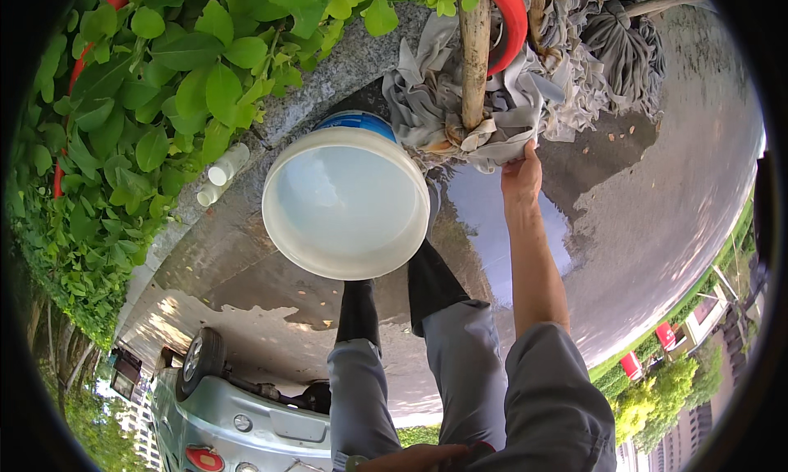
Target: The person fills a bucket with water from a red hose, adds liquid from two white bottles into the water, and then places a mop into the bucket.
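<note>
My right hand (522, 173) pinches the edge of a grey cloth-strip mop head (511, 130) between thumb and fingers. A wooden mop handle (474, 59) rises from the mop's middle. To the left of the mop stands a white plastic bucket (271, 232) with a blue label, holding cloudy, pale water (351, 195). A thick red hose (514, 22) curves down over the mop strips beside the handle. My left hand (418, 456) shows only partly at the bottom edge, close to my body. Its fingers are hidden, and what it touches cannot be made out.
Two more mop heads, one pale (572, 72) and one grey (628, 59), lie to the right. A leafy hedge (203, 84) borders a stone kerb (345, 59), where white plastic containers (228, 164) lie. Water (505, 226) pools on the pavement. A silver car (265, 416) stands behind me.
</note>
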The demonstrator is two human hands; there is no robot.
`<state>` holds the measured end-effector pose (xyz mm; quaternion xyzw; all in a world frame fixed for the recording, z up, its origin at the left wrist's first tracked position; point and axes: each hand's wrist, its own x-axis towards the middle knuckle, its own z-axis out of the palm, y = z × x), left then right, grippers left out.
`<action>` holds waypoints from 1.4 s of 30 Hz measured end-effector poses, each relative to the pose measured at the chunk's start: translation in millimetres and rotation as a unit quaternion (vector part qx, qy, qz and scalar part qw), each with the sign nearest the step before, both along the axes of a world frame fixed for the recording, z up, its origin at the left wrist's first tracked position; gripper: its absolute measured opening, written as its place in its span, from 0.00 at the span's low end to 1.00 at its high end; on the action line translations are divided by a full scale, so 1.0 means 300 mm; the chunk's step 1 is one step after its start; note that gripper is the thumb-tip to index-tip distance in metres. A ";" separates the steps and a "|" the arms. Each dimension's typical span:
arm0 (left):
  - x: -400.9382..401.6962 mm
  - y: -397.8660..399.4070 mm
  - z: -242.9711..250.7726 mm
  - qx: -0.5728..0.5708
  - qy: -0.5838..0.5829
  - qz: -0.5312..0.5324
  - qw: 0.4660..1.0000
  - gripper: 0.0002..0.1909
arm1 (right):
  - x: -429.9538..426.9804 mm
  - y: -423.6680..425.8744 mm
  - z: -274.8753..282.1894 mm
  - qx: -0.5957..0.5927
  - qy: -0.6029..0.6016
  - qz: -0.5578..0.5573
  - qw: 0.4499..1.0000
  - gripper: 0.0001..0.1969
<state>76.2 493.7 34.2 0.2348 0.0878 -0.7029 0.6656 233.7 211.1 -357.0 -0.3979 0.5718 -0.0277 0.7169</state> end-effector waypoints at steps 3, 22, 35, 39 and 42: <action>0.006 0.005 0.011 0.008 -0.024 -0.002 1.000 0.20 | 0.030 -0.051 0.005 -0.117 -0.024 0.113 0.986 0.13; 0.047 0.013 0.043 0.004 0.000 0.044 0.999 0.14 | 0.511 0.175 -0.136 0.279 0.007 0.263 0.924 0.14; 0.090 -0.018 0.046 0.018 -0.032 0.102 0.994 0.16 | 0.271 -0.032 -0.108 0.510 -0.291 -0.013 0.809 0.15; 0.056 -0.022 0.051 0.033 -0.083 0.072 0.993 0.16 | 0.293 -0.022 -0.127 0.555 -0.309 0.048 0.771 0.15; 0.101 -0.024 0.052 0.012 -0.075 0.048 0.996 0.13 | 0.302 -0.045 -0.122 0.528 -0.219 0.062 0.818 0.17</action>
